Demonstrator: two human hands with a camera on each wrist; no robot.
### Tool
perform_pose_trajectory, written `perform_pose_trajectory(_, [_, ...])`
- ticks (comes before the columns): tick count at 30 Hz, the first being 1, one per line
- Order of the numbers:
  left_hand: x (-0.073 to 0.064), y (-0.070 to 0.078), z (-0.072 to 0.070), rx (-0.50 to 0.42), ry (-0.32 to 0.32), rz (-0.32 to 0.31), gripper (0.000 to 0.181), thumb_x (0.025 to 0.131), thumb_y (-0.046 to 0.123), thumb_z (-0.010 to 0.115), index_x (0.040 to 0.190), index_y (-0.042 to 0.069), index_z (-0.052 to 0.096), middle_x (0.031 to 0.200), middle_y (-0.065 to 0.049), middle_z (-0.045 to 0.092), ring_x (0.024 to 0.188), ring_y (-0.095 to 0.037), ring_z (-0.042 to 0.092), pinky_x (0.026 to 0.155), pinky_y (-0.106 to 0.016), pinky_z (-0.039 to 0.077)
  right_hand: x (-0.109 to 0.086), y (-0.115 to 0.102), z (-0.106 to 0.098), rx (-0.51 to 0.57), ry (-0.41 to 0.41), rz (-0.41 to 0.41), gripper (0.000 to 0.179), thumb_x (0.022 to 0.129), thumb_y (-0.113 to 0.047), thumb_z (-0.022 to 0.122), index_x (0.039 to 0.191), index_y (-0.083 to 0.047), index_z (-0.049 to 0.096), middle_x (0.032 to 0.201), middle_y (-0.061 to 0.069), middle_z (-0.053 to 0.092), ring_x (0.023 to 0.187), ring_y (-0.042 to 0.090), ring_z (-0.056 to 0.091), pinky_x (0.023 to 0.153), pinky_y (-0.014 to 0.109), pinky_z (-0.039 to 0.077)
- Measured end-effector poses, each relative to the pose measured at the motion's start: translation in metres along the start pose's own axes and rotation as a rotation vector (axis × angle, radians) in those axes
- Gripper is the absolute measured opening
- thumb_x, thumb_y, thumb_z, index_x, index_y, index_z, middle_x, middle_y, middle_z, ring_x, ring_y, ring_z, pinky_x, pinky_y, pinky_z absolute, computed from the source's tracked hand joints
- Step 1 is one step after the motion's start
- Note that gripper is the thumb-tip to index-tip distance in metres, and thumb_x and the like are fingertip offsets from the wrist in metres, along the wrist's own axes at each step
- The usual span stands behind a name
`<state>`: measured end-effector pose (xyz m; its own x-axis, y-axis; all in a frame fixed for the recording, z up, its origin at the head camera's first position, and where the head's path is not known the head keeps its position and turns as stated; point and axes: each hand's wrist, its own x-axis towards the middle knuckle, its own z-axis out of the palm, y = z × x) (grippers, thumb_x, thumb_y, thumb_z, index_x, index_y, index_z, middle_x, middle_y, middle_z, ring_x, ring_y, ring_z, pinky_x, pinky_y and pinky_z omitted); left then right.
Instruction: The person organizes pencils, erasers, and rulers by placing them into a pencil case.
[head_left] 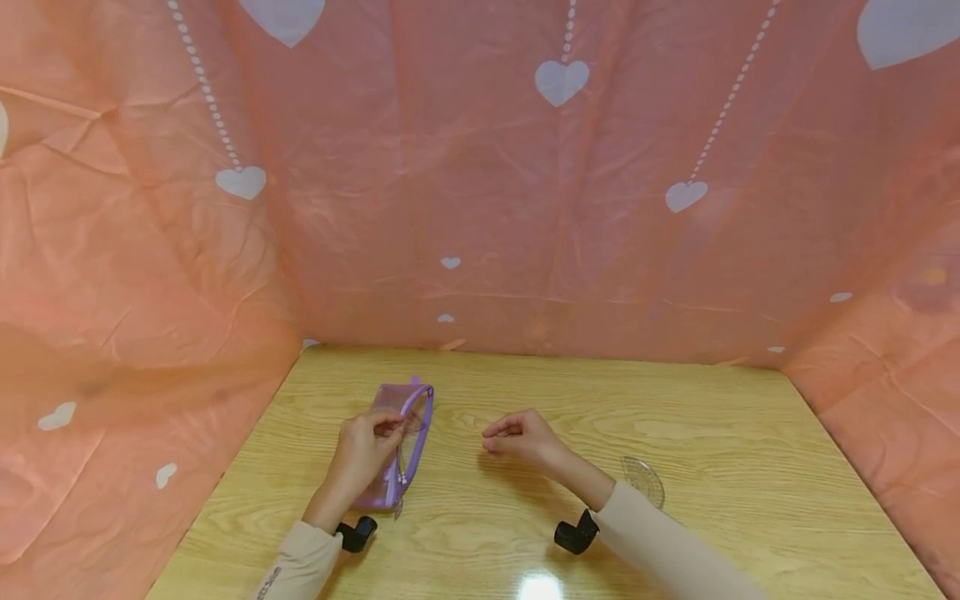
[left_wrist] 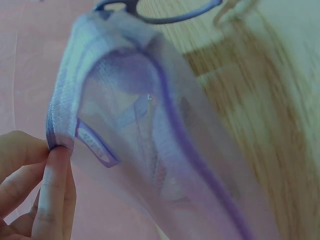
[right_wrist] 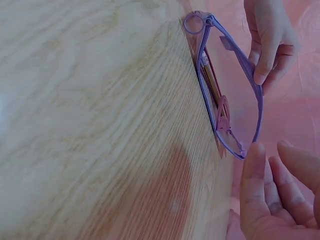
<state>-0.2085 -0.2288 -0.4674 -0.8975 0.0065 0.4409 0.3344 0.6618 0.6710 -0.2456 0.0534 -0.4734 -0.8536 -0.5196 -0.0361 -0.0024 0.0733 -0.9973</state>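
A see-through purple zip pencil case (head_left: 393, 397) lies on the left part of the table with its mouth gaping. My left hand (head_left: 358, 454) pinches the near side of the zipped edge between thumb and fingers, as the left wrist view also shows. Inside, the right wrist view reveals a pencil (right_wrist: 211, 77) and a small pink piece with a cut-out (right_wrist: 223, 115). A ring (right_wrist: 193, 23) hangs at one end of the zip. To the right of the case hovers my right hand (head_left: 528, 437), fingers loosely bent, thumb apart from them, holding nothing.
A clear protractor (head_left: 643, 482) lies on the wooden table (head_left: 720, 433), beside my right forearm. Black wrist cameras (head_left: 576, 533) sit at both wrists. An orange-pink cloth (head_left: 480, 208) with white hearts stands around the table's back and sides.
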Motion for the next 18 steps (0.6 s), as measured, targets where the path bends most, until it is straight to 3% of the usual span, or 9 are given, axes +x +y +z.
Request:
perform_pose_trajectory(11, [0.001,-0.001,0.001,0.023,0.006,0.002,0.011,0.080,-0.006,0.076,0.091,-0.007,0.075,0.080,-0.014,0.071,0.068,-0.020,0.068,0.060,-0.027,0.057,-0.030,-0.003,-0.017,0.004,-0.019,0.015,0.031,0.091,0.000,0.069,0.111,0.023,0.061,0.098,0.032,0.068,0.089,0.040,0.070,0.085,0.055,0.054])
perform_pose_trajectory(18, [0.000,-0.002,0.001,0.020,-0.004,-0.012,0.013,0.080,-0.009,0.075,0.093,-0.007,0.075,0.082,-0.011,0.072,0.071,-0.021,0.068,0.061,-0.027,0.057,-0.046,-0.005,-0.023,-0.010,-0.029,-0.001,0.031,0.091,0.000,0.070,0.109,0.023,0.061,0.094,0.025,0.071,0.087,0.035,0.071,0.084,0.053,0.055])
